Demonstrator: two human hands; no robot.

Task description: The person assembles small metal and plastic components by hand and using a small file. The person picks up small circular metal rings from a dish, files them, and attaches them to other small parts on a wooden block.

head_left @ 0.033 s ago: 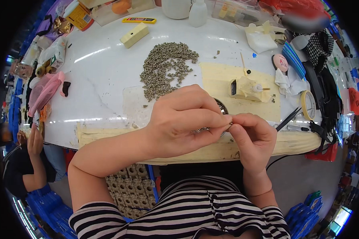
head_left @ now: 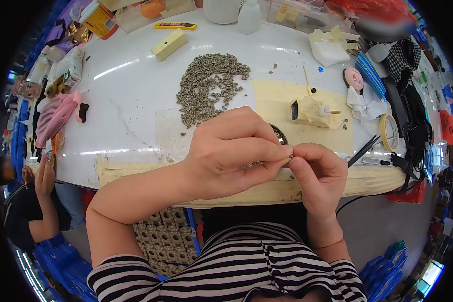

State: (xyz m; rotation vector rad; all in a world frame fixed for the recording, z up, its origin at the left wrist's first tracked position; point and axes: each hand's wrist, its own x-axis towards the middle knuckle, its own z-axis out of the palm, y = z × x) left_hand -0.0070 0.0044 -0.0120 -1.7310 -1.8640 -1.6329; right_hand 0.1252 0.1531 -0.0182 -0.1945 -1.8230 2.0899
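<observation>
My left hand [head_left: 234,153] reaches across from the left, its thumb and forefinger pinched together. Facing it, my right hand [head_left: 321,173] is also closed in a pinch, fingertips meeting those of the left. Between them a tiny metal part [head_left: 291,156] just shows; its shape is mostly hidden. Behind my left hand is a round shiny metal dish [head_left: 281,133], largely covered. Dark tweezers [head_left: 365,151] stick out past my right hand; whether the hand holds them I cannot tell. Beyond my left hand lies a heap of small metal parts [head_left: 206,85] on the white table.
A tape-wrapped block [head_left: 312,113] sits on a yellowish sheet [head_left: 267,93]. A tape roll [head_left: 388,132] is at right, a cream block [head_left: 169,45] and yellow box [head_left: 175,26] at the back. A crate of metal blocks [head_left: 166,234] stands below the table edge. Another person's hand [head_left: 45,176] is at far left.
</observation>
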